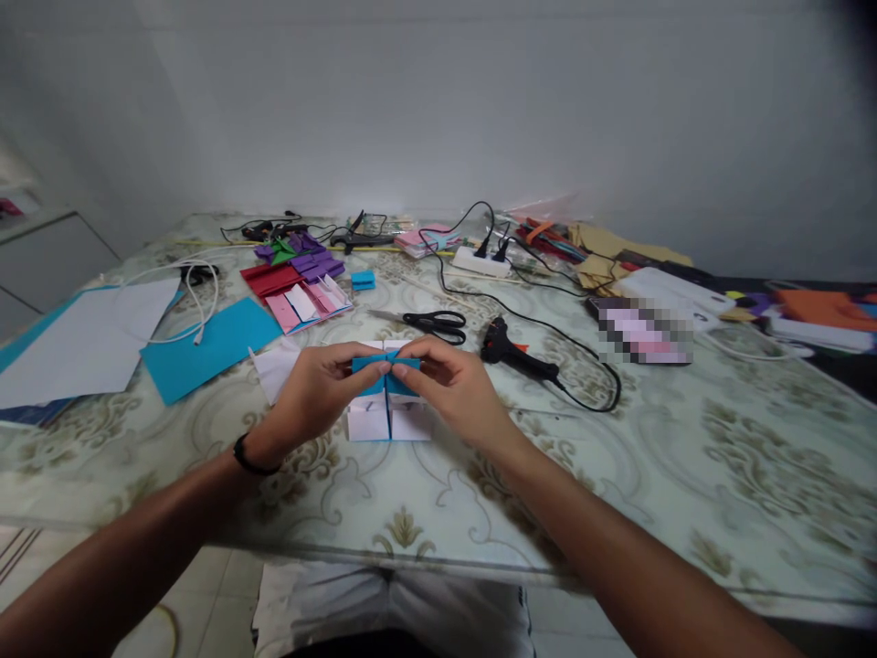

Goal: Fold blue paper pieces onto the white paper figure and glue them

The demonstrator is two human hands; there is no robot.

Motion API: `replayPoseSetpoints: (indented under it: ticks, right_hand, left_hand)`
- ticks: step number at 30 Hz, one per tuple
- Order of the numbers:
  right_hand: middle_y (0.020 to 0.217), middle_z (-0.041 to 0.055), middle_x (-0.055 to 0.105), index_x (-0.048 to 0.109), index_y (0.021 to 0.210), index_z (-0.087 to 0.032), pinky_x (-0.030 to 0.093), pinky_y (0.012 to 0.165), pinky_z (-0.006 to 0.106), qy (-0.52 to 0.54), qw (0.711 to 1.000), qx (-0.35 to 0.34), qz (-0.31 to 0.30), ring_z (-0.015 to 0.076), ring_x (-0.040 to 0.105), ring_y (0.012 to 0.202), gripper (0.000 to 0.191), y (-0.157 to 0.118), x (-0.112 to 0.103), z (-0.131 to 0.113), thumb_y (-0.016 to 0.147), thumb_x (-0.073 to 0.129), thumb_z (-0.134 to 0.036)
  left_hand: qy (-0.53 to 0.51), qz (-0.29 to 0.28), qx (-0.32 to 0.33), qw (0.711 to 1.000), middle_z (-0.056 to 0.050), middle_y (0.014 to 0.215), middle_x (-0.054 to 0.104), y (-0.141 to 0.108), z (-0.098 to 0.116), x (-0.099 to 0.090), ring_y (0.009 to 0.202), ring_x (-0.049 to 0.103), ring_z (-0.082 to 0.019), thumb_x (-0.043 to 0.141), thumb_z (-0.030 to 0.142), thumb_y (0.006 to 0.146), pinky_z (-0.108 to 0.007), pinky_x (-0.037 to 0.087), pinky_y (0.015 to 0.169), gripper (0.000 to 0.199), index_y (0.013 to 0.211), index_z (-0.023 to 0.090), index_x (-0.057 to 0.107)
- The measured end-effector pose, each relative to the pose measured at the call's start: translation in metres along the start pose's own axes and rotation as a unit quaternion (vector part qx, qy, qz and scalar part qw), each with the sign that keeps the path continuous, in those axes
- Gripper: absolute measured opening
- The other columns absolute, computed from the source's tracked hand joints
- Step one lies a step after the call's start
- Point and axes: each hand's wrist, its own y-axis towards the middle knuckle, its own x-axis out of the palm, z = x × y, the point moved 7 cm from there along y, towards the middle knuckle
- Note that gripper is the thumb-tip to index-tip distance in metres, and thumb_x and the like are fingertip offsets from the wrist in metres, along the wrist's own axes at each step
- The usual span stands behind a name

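Note:
A folded paper piece [370,425], blue on one side and white on the other, lies on the patterned tabletop in front of me. My left hand [322,384] pinches its blue upper flap between thumb and fingers. From the right, my right hand [449,384] pinches the same flap, so both thumbs nearly meet at the middle crease. White panels show below the flap, split by a blue line. Just beyond my hands lie black-handled scissors [438,323]. A black glue gun [517,354] rests to the right of my right hand.
Blue sheets [212,347] and white sheets [89,338] lie at the left, with a white cable [214,306]. Folded pink paper pieces [308,302] and a small blue one [363,281] sit farther back. A power strip [480,263] with black cords stands behind the glue gun.

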Motion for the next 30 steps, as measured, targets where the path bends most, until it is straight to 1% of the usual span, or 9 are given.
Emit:
replayPoseSetpoints:
  ticks: [4, 6, 12, 16, 19, 22, 24, 28, 30]
  right_hand:
    - [0.098, 0.0049, 0.071, 0.076, 0.087, -0.024, 0.053, 0.084, 0.035, -0.028, 0.999, -0.036, 0.010, 0.0215, 0.066, 0.094, 0.013, -0.001, 0.000, -0.006, 0.088, 0.080, -0.036]
    - [0.100, 0.0054, 0.072, 0.077, 0.087, -0.024, 0.054, 0.084, 0.036, -0.038, 0.998, -0.048, 0.019, 0.0216, 0.067, 0.095, 0.010, -0.002, -0.001, -0.009, 0.089, 0.079, -0.034]
    - [0.099, 0.0057, 0.072, 0.076, 0.087, -0.024, 0.055, 0.083, 0.036, -0.052, 0.997, -0.059, 0.024, 0.0220, 0.067, 0.094, 0.007, -0.003, 0.001, -0.011, 0.091, 0.077, -0.031]
    - [0.096, 0.0038, 0.072, 0.073, 0.091, -0.023, 0.054, 0.085, 0.036, -0.022, 0.999, -0.032, 0.025, 0.0201, 0.067, 0.090, 0.008, -0.004, 0.002, -0.007, 0.089, 0.077, -0.031]
    - [0.095, 0.0029, 0.072, 0.073, 0.096, -0.023, 0.053, 0.083, 0.035, -0.001, 1.000, 0.001, 0.026, 0.0192, 0.066, 0.088, 0.015, -0.003, 0.002, -0.002, 0.086, 0.079, -0.031]
    - [0.085, 0.0021, 0.071, 0.076, 0.091, -0.022, 0.050, 0.072, 0.033, 0.010, 0.999, 0.037, 0.004, 0.0184, 0.063, 0.078, 0.016, -0.002, 0.005, 0.003, 0.085, 0.080, -0.037]
    - [0.078, 0.0010, 0.069, 0.077, 0.088, -0.022, 0.048, 0.066, 0.031, 0.021, 0.998, 0.054, 0.000, 0.0174, 0.060, 0.072, 0.017, -0.001, 0.004, 0.006, 0.084, 0.080, -0.039]
    - [0.077, 0.0009, 0.071, 0.078, 0.084, -0.021, 0.047, 0.066, 0.030, 0.055, 0.996, 0.070, 0.015, 0.0162, 0.060, 0.071, 0.018, 0.000, 0.000, 0.007, 0.080, 0.083, -0.038]
    - [0.079, 0.0014, 0.073, 0.077, 0.082, -0.021, 0.048, 0.066, 0.030, 0.075, 0.993, 0.087, 0.019, 0.0163, 0.062, 0.071, 0.021, -0.001, 0.001, 0.009, 0.077, 0.085, -0.040]
  left_hand:
    - [0.029, 0.014, 0.003, 0.999, -0.004, 0.086, 0.084, -0.002, 0.004, 0.000, 0.077, 0.075, -0.020, 0.077, 0.034, 0.087, -0.024, 0.056, 0.065, 0.017, 0.090, 0.019, 0.086]
    - [0.039, 0.017, 0.005, 0.999, -0.004, 0.085, 0.084, -0.003, 0.005, 0.000, 0.076, 0.076, -0.020, 0.077, 0.034, 0.086, -0.025, 0.057, 0.066, 0.017, 0.089, 0.019, 0.086]
    - [0.022, 0.021, -0.004, 1.000, -0.003, 0.080, 0.083, -0.002, 0.003, 0.000, 0.070, 0.074, -0.018, 0.078, 0.032, 0.084, -0.024, 0.057, 0.064, 0.014, 0.083, 0.019, 0.084]
    - [-0.007, 0.006, -0.012, 1.000, -0.002, 0.077, 0.081, -0.002, 0.001, 0.001, 0.068, 0.070, -0.016, 0.078, 0.030, 0.085, -0.022, 0.054, 0.061, 0.012, 0.082, 0.019, 0.083]
    - [-0.026, -0.008, -0.016, 1.000, -0.002, 0.076, 0.079, -0.003, 0.002, 0.002, 0.068, 0.069, -0.015, 0.078, 0.031, 0.086, -0.022, 0.053, 0.062, 0.014, 0.081, 0.019, 0.082]
    - [-0.037, -0.007, -0.022, 0.999, -0.001, 0.071, 0.076, -0.003, 0.003, 0.001, 0.065, 0.065, -0.014, 0.077, 0.029, 0.084, -0.022, 0.050, 0.058, 0.014, 0.077, 0.018, 0.080]
    - [-0.036, -0.009, -0.019, 0.999, -0.001, 0.069, 0.074, -0.002, 0.005, 0.001, 0.063, 0.063, -0.014, 0.077, 0.029, 0.084, -0.021, 0.048, 0.056, 0.014, 0.076, 0.018, 0.079]
    - [-0.042, -0.027, -0.014, 0.999, -0.003, 0.076, 0.077, -0.002, 0.008, 0.003, 0.066, 0.064, -0.014, 0.077, 0.035, 0.088, -0.022, 0.049, 0.059, 0.018, 0.083, 0.018, 0.082]
    - [-0.047, -0.023, -0.019, 0.998, -0.003, 0.076, 0.078, -0.002, 0.008, 0.003, 0.067, 0.065, -0.015, 0.077, 0.036, 0.088, -0.022, 0.050, 0.059, 0.019, 0.083, 0.018, 0.082]
